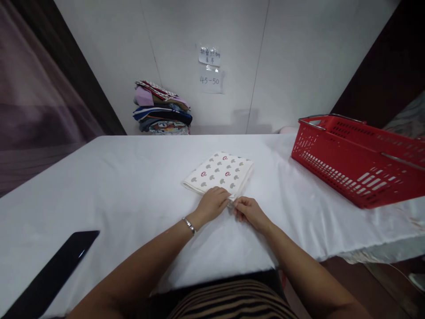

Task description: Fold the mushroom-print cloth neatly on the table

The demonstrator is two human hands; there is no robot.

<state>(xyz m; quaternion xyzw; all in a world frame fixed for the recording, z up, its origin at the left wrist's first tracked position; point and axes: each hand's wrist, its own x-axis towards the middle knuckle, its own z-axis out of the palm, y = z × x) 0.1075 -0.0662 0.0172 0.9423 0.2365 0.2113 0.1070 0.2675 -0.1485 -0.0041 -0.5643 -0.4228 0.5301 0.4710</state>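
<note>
A folded white cloth printed with grey and red mushroom shapes lies on the white-covered table, in the middle of the view. At its near edge, my left hand rests with fingers bent over the cloth, gripping its near corner. Just to the right, my right hand pinches the same corner of the cloth between thumb and fingers. The two hands are almost touching. A silver bracelet is on my left wrist.
A red plastic basket stands at the right of the table. A dark flat object lies at the near left. Folded fabrics are stacked beyond the far edge, by a wall with paper notes.
</note>
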